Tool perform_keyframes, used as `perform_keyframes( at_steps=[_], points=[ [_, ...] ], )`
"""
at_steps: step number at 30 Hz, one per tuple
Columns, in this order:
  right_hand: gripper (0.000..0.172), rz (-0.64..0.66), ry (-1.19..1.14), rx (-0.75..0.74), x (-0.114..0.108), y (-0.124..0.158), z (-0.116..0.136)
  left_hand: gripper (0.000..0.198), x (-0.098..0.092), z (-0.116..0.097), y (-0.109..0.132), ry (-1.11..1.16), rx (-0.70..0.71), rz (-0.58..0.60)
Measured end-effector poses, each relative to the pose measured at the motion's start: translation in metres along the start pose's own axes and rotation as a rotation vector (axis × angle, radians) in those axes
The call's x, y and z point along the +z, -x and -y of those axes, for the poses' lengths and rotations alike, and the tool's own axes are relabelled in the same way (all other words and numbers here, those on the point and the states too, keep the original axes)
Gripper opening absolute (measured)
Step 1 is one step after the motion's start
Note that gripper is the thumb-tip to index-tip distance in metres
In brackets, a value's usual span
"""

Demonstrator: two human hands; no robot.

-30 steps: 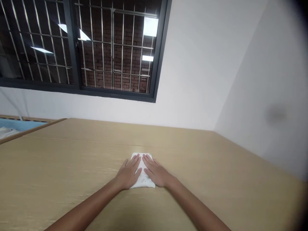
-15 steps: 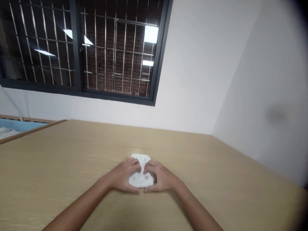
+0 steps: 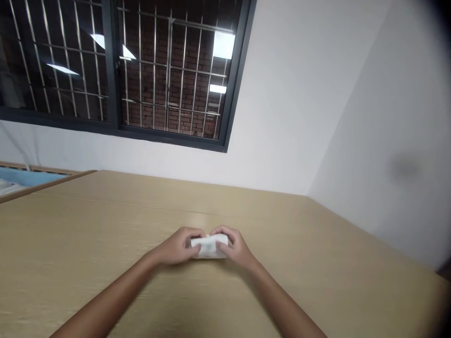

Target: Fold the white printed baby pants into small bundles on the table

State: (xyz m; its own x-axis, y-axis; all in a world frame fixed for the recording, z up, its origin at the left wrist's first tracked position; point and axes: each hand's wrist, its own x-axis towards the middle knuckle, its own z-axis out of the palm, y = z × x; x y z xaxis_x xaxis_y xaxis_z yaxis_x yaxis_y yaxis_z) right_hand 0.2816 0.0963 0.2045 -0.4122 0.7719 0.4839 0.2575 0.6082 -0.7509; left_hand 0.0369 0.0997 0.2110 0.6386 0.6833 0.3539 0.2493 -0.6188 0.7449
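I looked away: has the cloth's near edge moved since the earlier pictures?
Yes: the near edge of the cloth now appears closer to the window.

left hand: bare | right hand: bare | left forearm: bare, slender | right forearm: bare, slender

No text, label, brand, number or sign can be read.

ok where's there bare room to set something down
Bare wood-grain tabletop lies between right forearm and right-hand wall, and between left forearm and wooden rim. It's crowded mid-table, where left hand and right hand hold the folded white cloth.
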Motion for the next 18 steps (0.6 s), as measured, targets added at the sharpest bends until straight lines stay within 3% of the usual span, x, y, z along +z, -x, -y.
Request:
perform_keyframes(
  at_steps=[2,4,9,14,18],
  points=[
    [0.034,-0.113,-0.05,0.08,0.004,-0.003,-0.009,0.029,0.001,0.008,-0.004,0.109,-0.076,-0.091],
    [0.031,-0.189,0.023,0.128,0.007,-0.005,-0.022,0.034,0.005,0.026,-0.008,0.082,-0.141,-0.193],
    [0.014,-0.139,0.293,0.137,0.005,-0.006,-0.046,0.023,0.019,0.065,-0.014,-0.199,-0.191,-0.367],
    [0.019,-0.11,0.416,0.034,0.004,-0.004,-0.031,0.031,0.033,0.048,-0.019,-0.345,-0.11,-0.461],
    [0.04,0.049,0.547,-0.013,0.019,0.0,-0.019,0.052,0.057,0.035,-0.022,-0.409,-0.053,-0.38]
  ],
)
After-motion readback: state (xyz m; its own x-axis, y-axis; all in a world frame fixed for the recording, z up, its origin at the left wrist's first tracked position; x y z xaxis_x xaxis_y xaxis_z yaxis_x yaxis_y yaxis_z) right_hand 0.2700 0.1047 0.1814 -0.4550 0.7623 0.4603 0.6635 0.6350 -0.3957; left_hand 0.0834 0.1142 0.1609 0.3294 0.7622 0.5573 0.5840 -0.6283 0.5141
